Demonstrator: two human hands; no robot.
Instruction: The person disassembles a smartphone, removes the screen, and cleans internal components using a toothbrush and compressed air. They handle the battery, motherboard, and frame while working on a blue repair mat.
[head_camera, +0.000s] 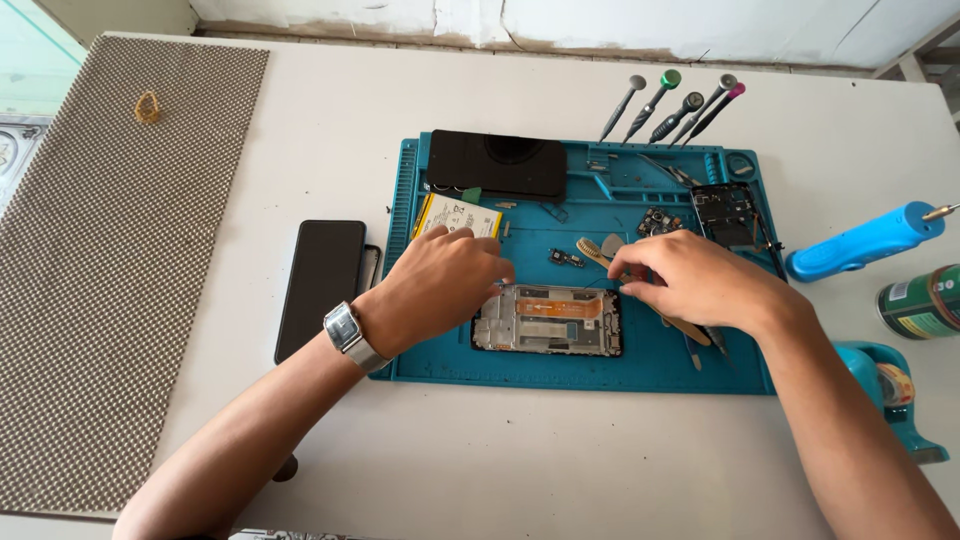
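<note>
An opened phone frame (548, 322) with an orange flex strip lies on the teal repair mat (620, 370). My left hand (435, 288), with a metal watch on its wrist, rests at the frame's upper left corner, fingertips pinched on a thin wire or cable. My right hand (695, 282) pinches the other end at the frame's upper right corner. The thin strand runs between both hands just above the frame. A yellow-labelled battery (456, 214) lies behind my left hand.
A black phone back (498, 163), a bare phone chassis (730, 214) and small parts lie on the mat. Several screwdrivers (672, 105) stand at its far edge. A black phone (320, 285) lies left, a blue tool (865, 243), a can (920, 302) and a tape dispenser (890, 385) right. A woven mat (110, 280) covers the far left.
</note>
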